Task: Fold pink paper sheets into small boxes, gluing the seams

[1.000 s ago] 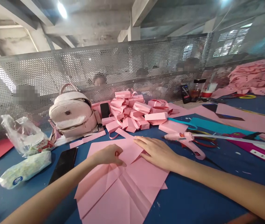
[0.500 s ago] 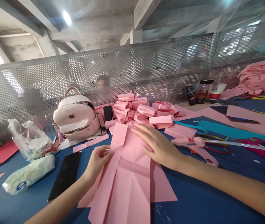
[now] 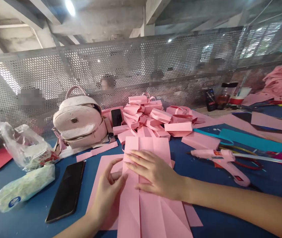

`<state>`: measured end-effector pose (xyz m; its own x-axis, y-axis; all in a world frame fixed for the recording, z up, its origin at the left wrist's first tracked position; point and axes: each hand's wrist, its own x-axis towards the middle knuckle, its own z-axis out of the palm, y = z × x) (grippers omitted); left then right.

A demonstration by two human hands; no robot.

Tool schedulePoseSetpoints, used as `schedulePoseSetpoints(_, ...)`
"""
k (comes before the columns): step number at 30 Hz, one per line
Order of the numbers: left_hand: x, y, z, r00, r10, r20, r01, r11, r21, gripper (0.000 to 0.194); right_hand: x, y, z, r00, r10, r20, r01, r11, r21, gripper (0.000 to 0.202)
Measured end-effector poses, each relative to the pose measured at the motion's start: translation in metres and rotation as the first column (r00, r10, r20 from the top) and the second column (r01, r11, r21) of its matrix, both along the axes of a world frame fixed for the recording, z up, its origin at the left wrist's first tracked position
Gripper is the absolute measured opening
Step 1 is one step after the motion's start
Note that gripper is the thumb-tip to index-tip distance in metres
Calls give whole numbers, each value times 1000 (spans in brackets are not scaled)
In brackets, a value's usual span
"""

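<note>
A large pink paper sheet lay on a blue table, directly in front of the person, creased lengthwise into several narrow panels. The right hand lay flat and open on the middle of the sheet, fingers spread, pressing it down. The left hand rested at the sheet's left edge, thumb and fingers pinched on a folded flap there. Judging by the long creases already showing, the folding looked well begun, but the sheet was not yet a closed shape like the finished pieces: a heap of small folded pink boxes sat just beyond the sheet's far edge. To the sheet's left lay a black phone, face up, and beyond that a wrapped packet and a clear plastic bag. A pale pink backpack stood beyond the sheet's far left corner. To the sheet's right lay a pink glue gun, untouched. A perforated metal screen ran behind everything.
</note>
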<state>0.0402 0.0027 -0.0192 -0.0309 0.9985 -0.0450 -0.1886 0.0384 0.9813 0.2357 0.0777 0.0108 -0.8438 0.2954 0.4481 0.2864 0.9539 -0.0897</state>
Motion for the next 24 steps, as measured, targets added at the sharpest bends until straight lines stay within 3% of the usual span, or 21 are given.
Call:
schedulePoseSetpoints(4,-7,-2,-9,983,-112,-149,113,994,-1,75,0,5,-17,999,15,30,-12,996,-84,70)
schedulePoseSetpoints(7,-13,-1,-12,959,-149,-240,152,988,-5,66,5,9,-26,998,-10,-56,1,987,-163,55)
schedulePoseSetpoints(9,-17,1,-13,959,-120,-255,122,993,-6,64,8,10,-28,984,-41,-171,0,972,-234,38)
schedulePoseSetpoints(11,-21,4,-14,964,-83,-254,82,996,-15,63,9,10,-28,956,-68,-287,-21,956,-294,34)
schedulePoseSetpoints(14,-26,6,-16,961,-19,-276,14,1000,-17,55,9,10,-26,937,-55,-344,-41,964,-264,27)
schedulePoseSetpoints(19,-26,5,-15,990,-34,-136,29,999,-40,61,7,8,-21,975,101,-196,-130,981,-143,25)
schedulePoseSetpoints(24,-21,3,-11,997,-77,-29,75,995,-59,66,7,1,-11,980,116,-162,-161,939,-304,34)
